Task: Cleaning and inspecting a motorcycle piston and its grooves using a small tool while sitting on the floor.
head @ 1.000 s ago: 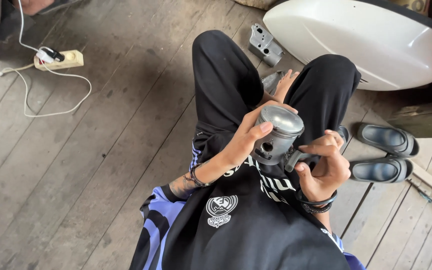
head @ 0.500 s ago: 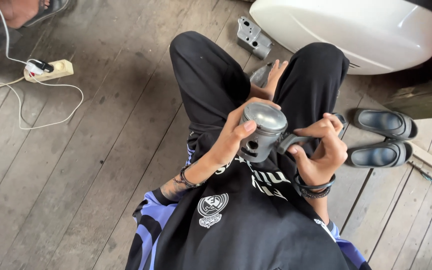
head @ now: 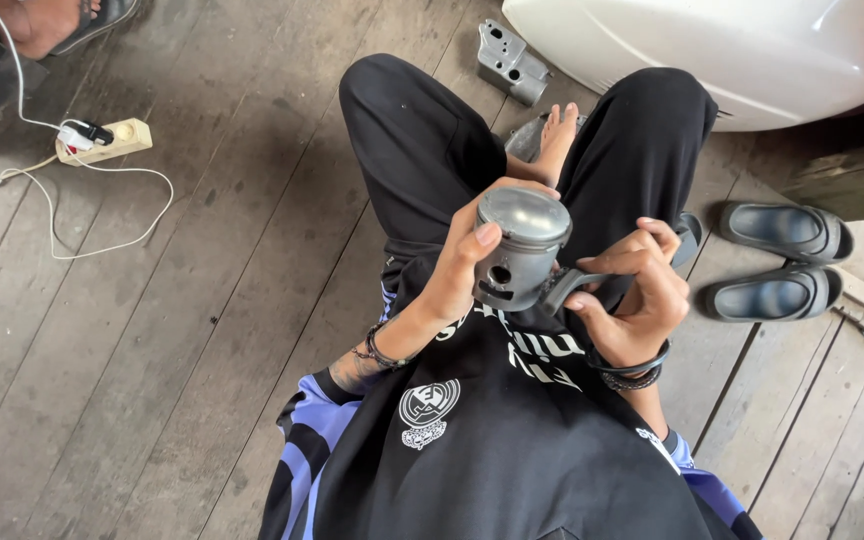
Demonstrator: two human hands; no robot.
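One head-worn view looks steeply down over the wearer's chest and crossed legs onto a wooden plank floor [head: 202, 330]. The hands sit close, just right of centre. A power strip [head: 117, 140] lies far off at ten o'clock, sandals [head: 777, 260] at three o'clock, a white shell [head: 732, 50] at one o'clock.

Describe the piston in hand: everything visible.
The piston is a grey metal cylinder with a smooth, slightly domed crown facing up toward the camera, dull with a soft sheen. Its skirt shows a round pin hole and a notch at the lower edge. It is held tilted above the lap of the seated person. The left hand wraps its side, thumb on the rim of the crown. The right hand holds a dark rod-like part that meets the piston's lower skirt; how they join cannot be seen.
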